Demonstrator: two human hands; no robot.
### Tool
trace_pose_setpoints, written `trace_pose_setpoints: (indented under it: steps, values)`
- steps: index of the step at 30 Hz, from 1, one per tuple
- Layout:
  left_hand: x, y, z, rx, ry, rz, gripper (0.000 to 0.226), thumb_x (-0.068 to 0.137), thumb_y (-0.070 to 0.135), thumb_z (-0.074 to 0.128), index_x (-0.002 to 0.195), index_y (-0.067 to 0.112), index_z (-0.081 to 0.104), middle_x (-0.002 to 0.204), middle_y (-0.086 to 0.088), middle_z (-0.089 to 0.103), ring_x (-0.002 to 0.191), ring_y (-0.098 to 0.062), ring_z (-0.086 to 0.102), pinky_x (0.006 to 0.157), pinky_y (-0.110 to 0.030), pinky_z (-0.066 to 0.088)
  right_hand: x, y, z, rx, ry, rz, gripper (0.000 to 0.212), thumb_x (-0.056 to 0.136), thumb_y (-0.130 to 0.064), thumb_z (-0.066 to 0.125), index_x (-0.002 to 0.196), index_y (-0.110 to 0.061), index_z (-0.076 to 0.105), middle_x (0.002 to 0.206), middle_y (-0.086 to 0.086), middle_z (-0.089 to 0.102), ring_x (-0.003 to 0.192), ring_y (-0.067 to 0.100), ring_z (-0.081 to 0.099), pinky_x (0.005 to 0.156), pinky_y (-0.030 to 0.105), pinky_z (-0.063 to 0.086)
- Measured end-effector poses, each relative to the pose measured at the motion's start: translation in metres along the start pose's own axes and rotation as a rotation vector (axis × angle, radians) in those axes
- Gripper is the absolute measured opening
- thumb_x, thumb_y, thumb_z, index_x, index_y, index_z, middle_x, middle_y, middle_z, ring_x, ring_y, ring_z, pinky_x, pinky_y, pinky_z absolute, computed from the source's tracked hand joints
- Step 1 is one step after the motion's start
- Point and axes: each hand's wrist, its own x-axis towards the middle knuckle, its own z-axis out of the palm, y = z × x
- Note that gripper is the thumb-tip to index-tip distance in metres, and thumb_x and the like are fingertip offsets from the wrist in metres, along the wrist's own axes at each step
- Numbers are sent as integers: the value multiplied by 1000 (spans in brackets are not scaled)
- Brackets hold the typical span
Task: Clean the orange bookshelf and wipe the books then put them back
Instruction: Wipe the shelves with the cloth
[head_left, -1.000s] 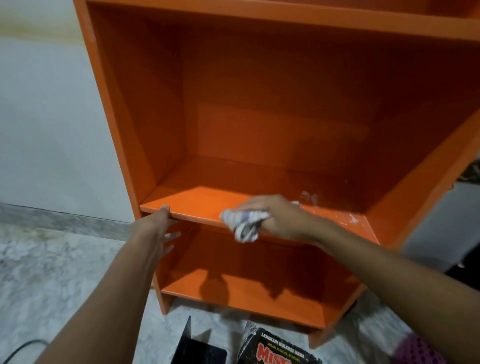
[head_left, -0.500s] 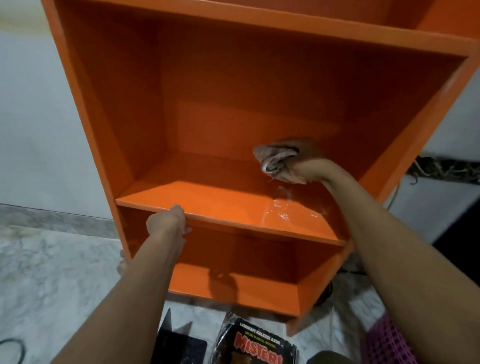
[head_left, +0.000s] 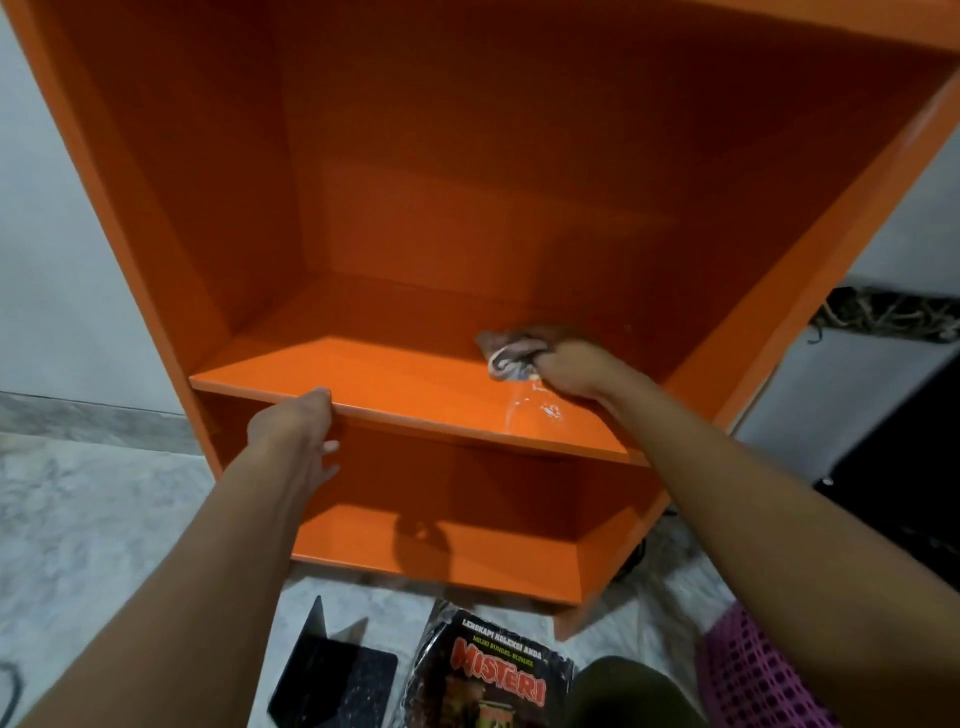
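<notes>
**Wiping the middle shelf, books still out**

From the head camera we look down into the bookshelf (head_left: 156, 218), whose visible compartments hold no books. Our right hand (head_left: 569, 369) is closed round a bunched cloth (head_left: 506, 356) and presses it onto the shelf (head_left: 363, 379) far back on the right side, near the right wall. Just in front of the cloth a wet, shiny patch (head_left: 535, 410) lies on the board. Our left hand (head_left: 291, 421) grips the front edge of the same shelf towards its left, fingers curled under the lip, and seems to steady the unit.

A book (head_left: 493, 675) with a red title lies on the floor (head_left: 104, 519) in front of the bookshelf, beside a dark upright thing (head_left: 332, 680) we cannot identify. A pink basket (head_left: 753, 675) shows at the lower right.

We judge that we are in the shelf-cleaning step, with the wiping and returning of books not yet begun. The next move calls for drawing the cloth through the wet patch and across to the left of the board, pressing evenly so no streak remains, while the left hand braces the edge.
</notes>
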Motion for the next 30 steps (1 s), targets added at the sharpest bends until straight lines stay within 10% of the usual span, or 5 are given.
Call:
trace_pose_setpoints:
  steps: [7,13,17,30]
  values:
    - [-5,0,-5,12,-18,29,45,96,37,57,134,15,49,127,-1,61,95,-22,59,78,-45,50,-126,-47,48,54,-269,-435,56,76,12,66,126,-13,65,128,3,61,120,8,52,101,24,43]
    - [-12,-3,-4,0,-59,23,44,96,34,56,135,15,50,130,0,61,108,-24,62,91,-49,49,-120,-38,-19,213,214,-430,27,78,14,70,104,9,67,102,8,65,96,12,61,86,20,45]
    - [-25,-9,11,-7,-109,4,41,98,31,52,135,14,49,135,-1,58,112,-25,61,83,-47,48,-65,-21,-62,168,482,-36,23,87,6,55,107,4,67,92,7,65,80,6,55,59,4,38]
    - [-27,-24,32,-2,-105,13,37,101,32,52,130,9,53,138,-5,56,109,-25,61,82,-44,48,31,63,-25,-189,374,367,31,100,-20,48,126,-14,64,132,11,60,117,29,56,90,26,42]
